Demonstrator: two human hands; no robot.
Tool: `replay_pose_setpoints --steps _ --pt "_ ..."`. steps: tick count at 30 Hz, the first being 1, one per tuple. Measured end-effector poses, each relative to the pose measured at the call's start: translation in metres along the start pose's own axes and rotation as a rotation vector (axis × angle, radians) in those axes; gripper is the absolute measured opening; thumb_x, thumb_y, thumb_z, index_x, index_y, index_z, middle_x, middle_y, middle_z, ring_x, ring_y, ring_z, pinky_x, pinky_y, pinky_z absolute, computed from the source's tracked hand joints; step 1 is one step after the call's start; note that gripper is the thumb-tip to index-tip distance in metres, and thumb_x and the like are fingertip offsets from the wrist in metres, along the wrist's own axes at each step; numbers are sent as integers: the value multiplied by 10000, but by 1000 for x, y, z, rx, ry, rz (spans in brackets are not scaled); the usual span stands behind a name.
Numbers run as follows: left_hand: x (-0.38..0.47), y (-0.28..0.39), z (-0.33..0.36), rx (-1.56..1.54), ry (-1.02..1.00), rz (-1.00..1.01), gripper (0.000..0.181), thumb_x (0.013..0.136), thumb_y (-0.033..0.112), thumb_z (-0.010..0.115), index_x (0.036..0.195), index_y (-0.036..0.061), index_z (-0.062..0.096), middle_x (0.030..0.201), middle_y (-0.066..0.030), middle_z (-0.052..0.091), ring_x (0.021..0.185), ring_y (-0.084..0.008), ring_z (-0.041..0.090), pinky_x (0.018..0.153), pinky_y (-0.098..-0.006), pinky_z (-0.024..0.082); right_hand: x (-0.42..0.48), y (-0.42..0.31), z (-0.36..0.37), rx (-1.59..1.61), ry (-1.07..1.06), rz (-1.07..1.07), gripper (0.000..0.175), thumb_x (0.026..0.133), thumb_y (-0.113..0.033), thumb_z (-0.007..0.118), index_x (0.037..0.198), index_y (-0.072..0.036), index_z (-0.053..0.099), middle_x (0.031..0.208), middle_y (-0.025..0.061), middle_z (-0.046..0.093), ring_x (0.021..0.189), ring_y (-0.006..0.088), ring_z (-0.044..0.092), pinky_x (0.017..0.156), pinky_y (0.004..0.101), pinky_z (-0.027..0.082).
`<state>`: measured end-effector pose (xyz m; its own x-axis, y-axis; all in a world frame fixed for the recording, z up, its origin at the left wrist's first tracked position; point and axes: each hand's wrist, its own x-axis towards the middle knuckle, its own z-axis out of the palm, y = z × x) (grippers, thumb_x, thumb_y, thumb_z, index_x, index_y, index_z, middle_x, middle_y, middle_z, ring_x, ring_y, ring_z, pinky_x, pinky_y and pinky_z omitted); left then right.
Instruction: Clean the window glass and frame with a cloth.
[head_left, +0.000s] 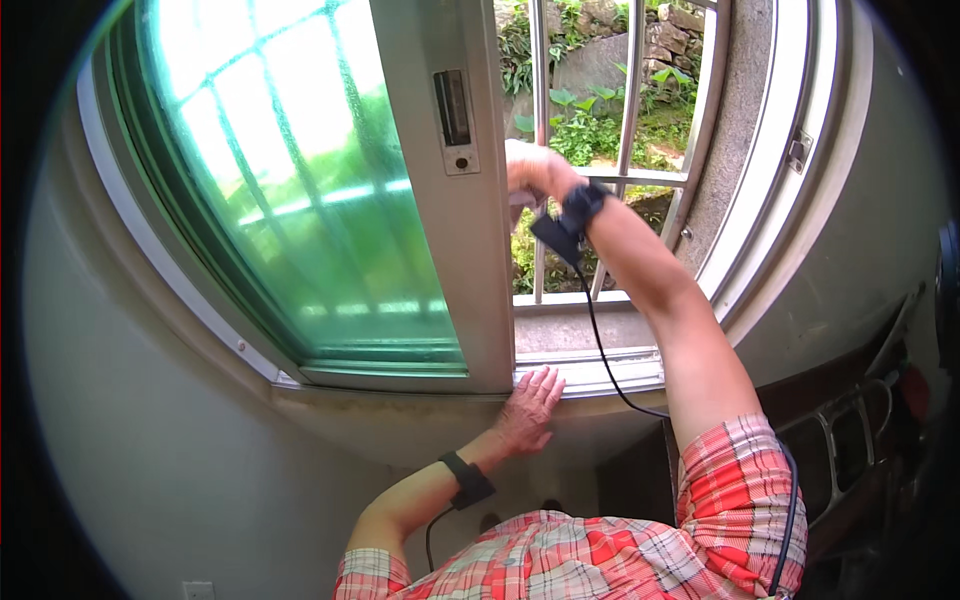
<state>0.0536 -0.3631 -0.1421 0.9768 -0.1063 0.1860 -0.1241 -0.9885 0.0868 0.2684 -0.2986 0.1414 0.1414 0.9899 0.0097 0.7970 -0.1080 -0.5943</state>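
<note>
My right hand reaches through the open part of the window, behind the edge of the sliding sash. It is bent at the wrist, and a pale cloth-like thing shows under its fingers, partly hidden by the sash frame. My left hand rests on the edge of the window's bottom track, fingers apart, beside the sash's lower corner. The sash has a greenish glass pane and a recessed latch. Each wrist wears a black band with a small box and a cable.
Metal security bars stand outside the opening, with plants and a stone wall beyond. A catch plate sits on the right window frame. At the lower right is a metal-framed object. A wall outlet shows at the lower left.
</note>
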Motion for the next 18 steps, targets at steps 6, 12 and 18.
replay_pose_setpoints --steps 6,12,18 --pt "2 -1 4 -10 -18 -1 931 672 369 728 1389 -24 283 1433 -220 309 1362 -353 259 1137 -448 162 -8 45 60 -771 936 -528 249 735 -146 584 927 13 588 884 173 624 851 306 617 831 395 488" --pt "-2 0 -4 -46 6 -15 923 673 379 722 1382 -29 295 1433 -225 310 1362 -358 260 1133 -447 177 -82 46 24 -526 755 -295 262 686 -80 713 901 12 595 848 165 612 836 269 632 777 349 542" --pt "-4 1 4 -2 -2 -10 930 677 418 713 1375 -37 297 1421 -228 322 1352 -364 275 1124 -461 196 -80 61 -17 -854 574 -221 441 783 -170 665 1186 -61 521 1130 156 567 1059 247 559 924 332 466"
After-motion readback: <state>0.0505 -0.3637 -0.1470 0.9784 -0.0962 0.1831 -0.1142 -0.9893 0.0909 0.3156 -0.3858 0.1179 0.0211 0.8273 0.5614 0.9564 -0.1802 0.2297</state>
